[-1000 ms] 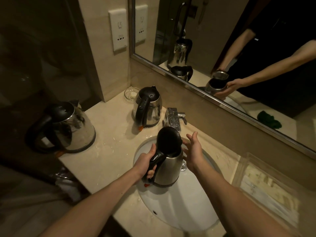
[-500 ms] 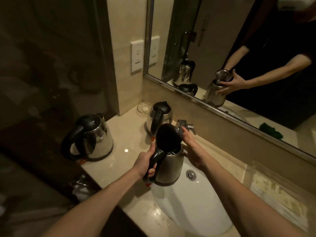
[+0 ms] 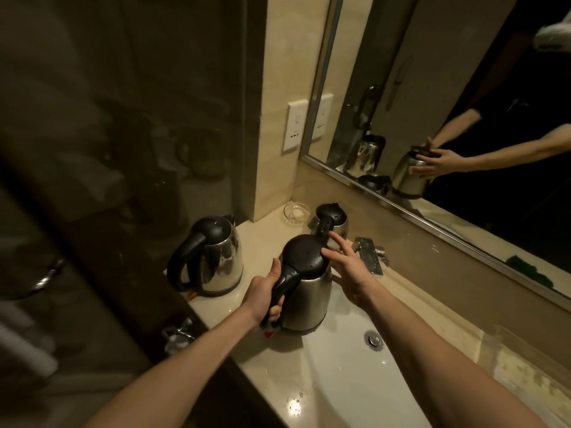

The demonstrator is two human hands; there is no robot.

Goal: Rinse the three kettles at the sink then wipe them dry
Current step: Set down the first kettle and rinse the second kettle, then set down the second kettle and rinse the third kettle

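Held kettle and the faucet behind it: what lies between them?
The head view shows the right hand there, fingers straight, fingertips at the lid's edge of the held kettle, with the faucet just beyond it.

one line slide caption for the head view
Left hand grips a steel kettle by its handle at the sink edge, right hand resting straight fingers on its closed lid

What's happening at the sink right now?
A person holds a steel kettle at the left rim of the basin. The left hand grips its black handle; the right hand lies open, fingertips at the shut lid. A second kettle stands on the counter to the left, a third kettle behind, near the faucet. No running water shows.
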